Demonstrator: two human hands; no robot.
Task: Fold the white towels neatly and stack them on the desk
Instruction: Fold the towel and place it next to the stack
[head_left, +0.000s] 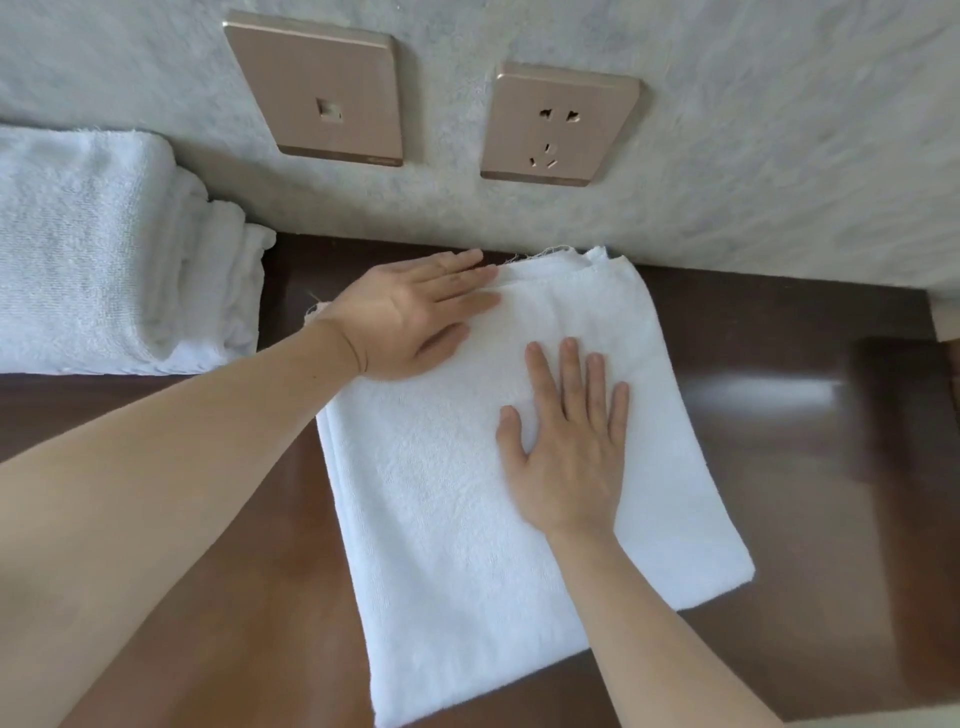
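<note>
Both hands, the left hand (415, 317) and right hand (566, 441), press flat, fingers straight, on a half-folded towel (467, 545) on the desk (779, 415); uneven far corners risk a crooked fold beside the stack (104, 249).

Both hands, left hand (410, 317) and right hand (566, 447), lie flat on a folded white towel (441, 519) on the desk (779, 415).

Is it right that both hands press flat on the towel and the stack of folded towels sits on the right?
Not quite. The head view shows the stack on the left, by the wall. The rest holds: the left hand and right hand both press flat on the towel.
</note>
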